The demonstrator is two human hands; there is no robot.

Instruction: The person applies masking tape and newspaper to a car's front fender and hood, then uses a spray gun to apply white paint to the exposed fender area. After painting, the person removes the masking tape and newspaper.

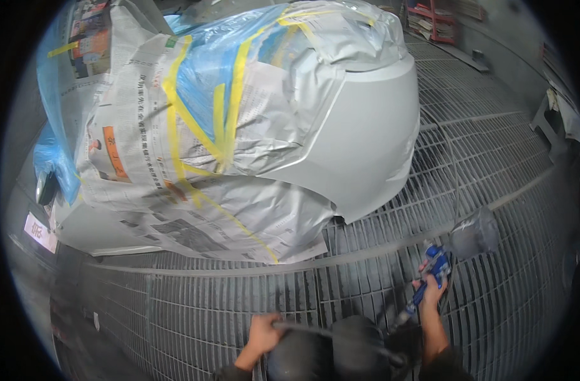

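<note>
My right hand (pixel 433 294) is wrapped round a blue spray gun (pixel 438 261), low and right of centre. A cloudy see-through cup (pixel 475 236) sits at the gun's upper right. At the lower middle, the fingers of my left hand (pixel 263 334) close round a dark air hose (pixel 306 329), which crosses in front of my legs. Ahead stands a car body with a bare pale bumper corner (pixel 372 136). Newspaper (pixel 122 149), blue plastic film (pixel 201 70) and yellow masking tape (pixel 238 76) cover the panels beside it.
Metal floor grating (pixel 207 295) runs beneath me and round the car. A red shelf (pixel 433 22) with papers stands at the far right. Nearer on the right is a grey stand (pixel 550 124) with pale sheets on it. Along the right side runs a grey wall (pixel 512 54).
</note>
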